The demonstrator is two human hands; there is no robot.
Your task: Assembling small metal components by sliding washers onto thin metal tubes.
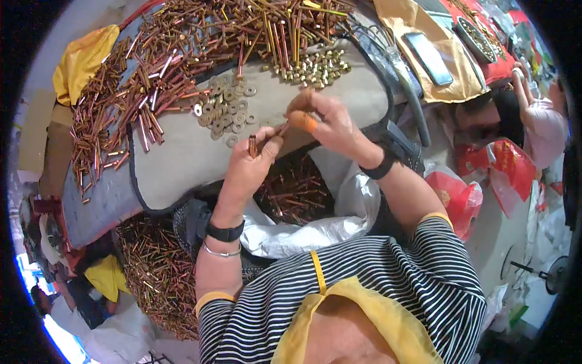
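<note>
Left hand (248, 167) closed around a copper-coloured bolt (253, 145), head end sticking up above the fist, over the near edge of the tabletop (182, 164). Right hand (324, 124) just beside it, fingers pinched together at the bolt's tip; whether a small part sits between them, cannot tell. Orange cover on the right thumb (310, 123). Black band on each wrist, thin bangle on the left.

Tabletop is covered with grey cloth. Flat washers (225, 109) in a loose pile mid-tabletop, just beyond the hands. Brass-coloured nuts (312, 68) heaped toward the far edge, right of the washers. Big spread of bolts (130, 103) along the far and left edges, longer ones at the far side.

Below the near edge: white sack (315, 227) open, more bolts inside, and another heap on the floor at left. Phone (428, 59) on yellow cloth at far right. Another person's arm at the right edge, well apart.
</note>
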